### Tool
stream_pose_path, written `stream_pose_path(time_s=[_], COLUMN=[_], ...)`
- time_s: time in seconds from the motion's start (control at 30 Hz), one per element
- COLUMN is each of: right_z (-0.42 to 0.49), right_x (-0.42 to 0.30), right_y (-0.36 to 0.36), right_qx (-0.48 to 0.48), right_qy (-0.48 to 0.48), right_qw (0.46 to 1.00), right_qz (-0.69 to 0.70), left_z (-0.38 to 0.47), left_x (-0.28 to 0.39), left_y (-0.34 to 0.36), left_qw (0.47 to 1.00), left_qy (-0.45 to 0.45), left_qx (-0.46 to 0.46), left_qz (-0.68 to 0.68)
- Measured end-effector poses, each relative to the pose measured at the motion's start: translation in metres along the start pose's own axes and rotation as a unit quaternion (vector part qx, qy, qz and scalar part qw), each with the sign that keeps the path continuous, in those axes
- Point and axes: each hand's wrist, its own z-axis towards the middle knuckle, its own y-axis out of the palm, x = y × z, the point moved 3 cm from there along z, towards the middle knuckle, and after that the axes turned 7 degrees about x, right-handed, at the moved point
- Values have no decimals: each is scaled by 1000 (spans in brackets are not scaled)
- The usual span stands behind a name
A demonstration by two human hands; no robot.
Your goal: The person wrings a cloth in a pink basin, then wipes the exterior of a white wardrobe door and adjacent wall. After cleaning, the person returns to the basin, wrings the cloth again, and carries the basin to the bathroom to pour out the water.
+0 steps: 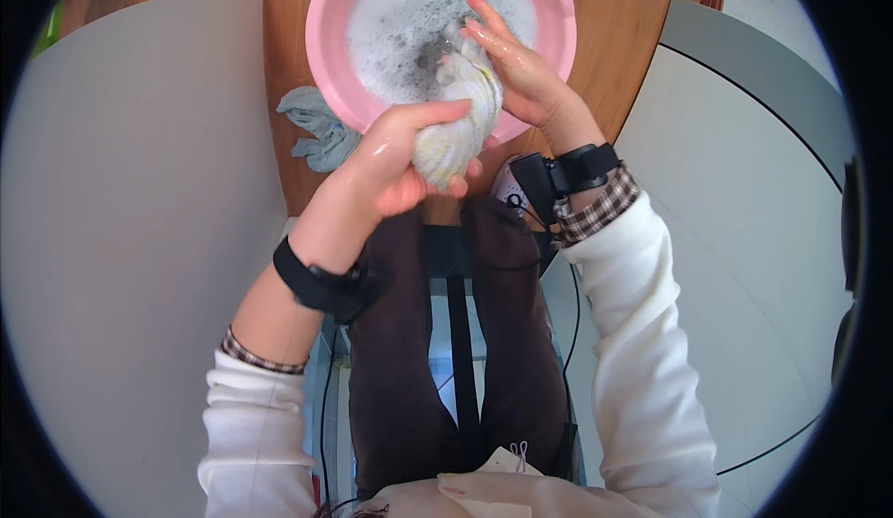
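My left hand [394,152] grips a wet, twisted white cloth [453,117] with yellowish markings, its thumb lying across the top. The cloth is bunched into a thick roll, held over the near rim of a pink plastic basin [328,44]. Sudsy water [398,9] with white foam and bubbles fills the basin. Beside the cloth's far end is my right hand [530,78], its wet fingers stretched out and apart. Whether its palm touches the cloth is hard to tell.
A crumpled grey-blue cloth [324,134] lies on the wooden floor [600,44], left of the basin. Pale grey panels [139,169] flank me on both sides. Below my right wrist, a light shoe [506,184] partly shows. Black cables [573,330] run beside my legs.
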Motion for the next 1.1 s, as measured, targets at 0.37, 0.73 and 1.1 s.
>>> stream_pose_path(time_s=[0.37,0.73,1.1], right_z=[-76,-78,-53], right_x=[-24,-44,-12], right_y=[77,51,28], right_qx=[-247,15,206], right_qy=[-141,-114,-289], right_qw=[803,993,902], right_qz=[523,-13,-247], left_z=[-55,-51,18], left_x=[-35,-8,-19], left_y=[72,45,21], left_qw=[858,990,803], left_qy=[64,76,374], left_qx=[-259,33,243], left_qz=[-439,112,396])
